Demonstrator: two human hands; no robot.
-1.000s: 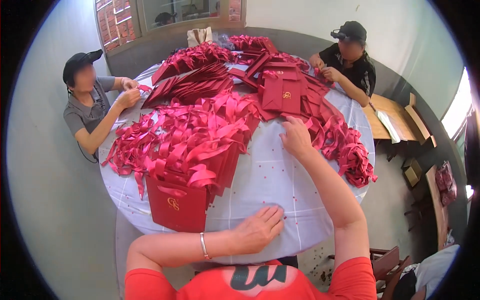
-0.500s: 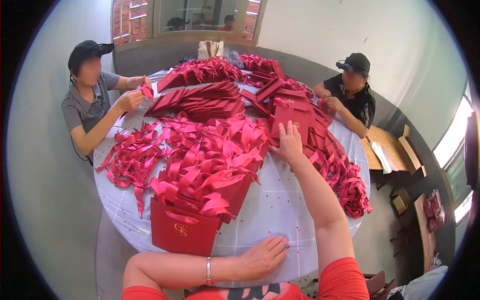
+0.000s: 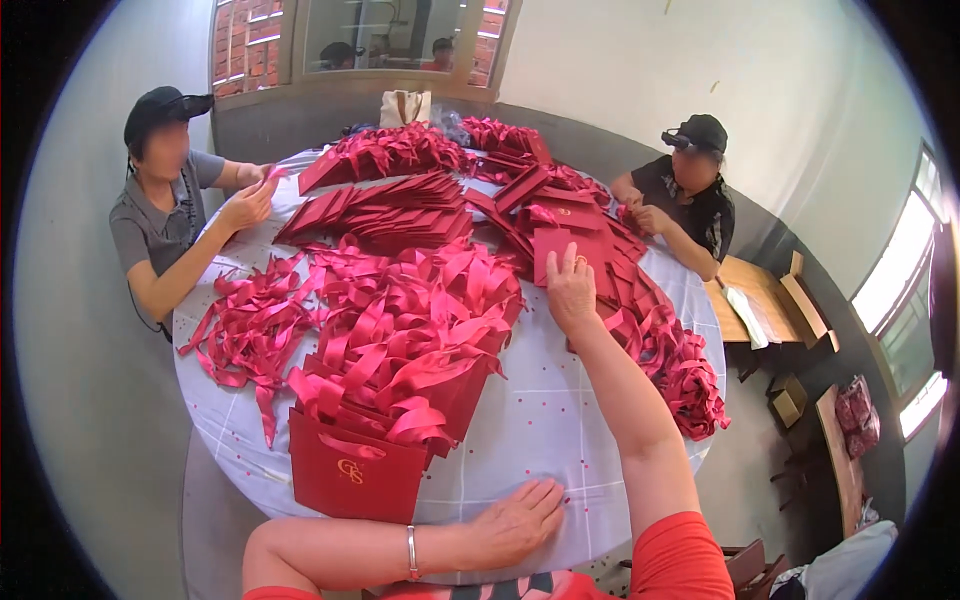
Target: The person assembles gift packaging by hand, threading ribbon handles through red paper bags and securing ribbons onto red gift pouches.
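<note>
Right of centre on the round, white-covered desk (image 3: 540,400), the right hand (image 3: 572,295) is positioned over the near part of a flat red paper bag (image 3: 552,240), fingers extended and slightly spread; thumb contact cannot be determined. The left hand (image 3: 515,520) rests palm down near the desk's near edge, fingers close together. Ribboned red bags (image 3: 410,345) stand in a row to the left, beside loose pink ribbons (image 3: 255,325).

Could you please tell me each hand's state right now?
Left hand: open, palm down on the tablecloth.
Right hand: fingers over a red bag; whether it grips cannot be told.
</note>
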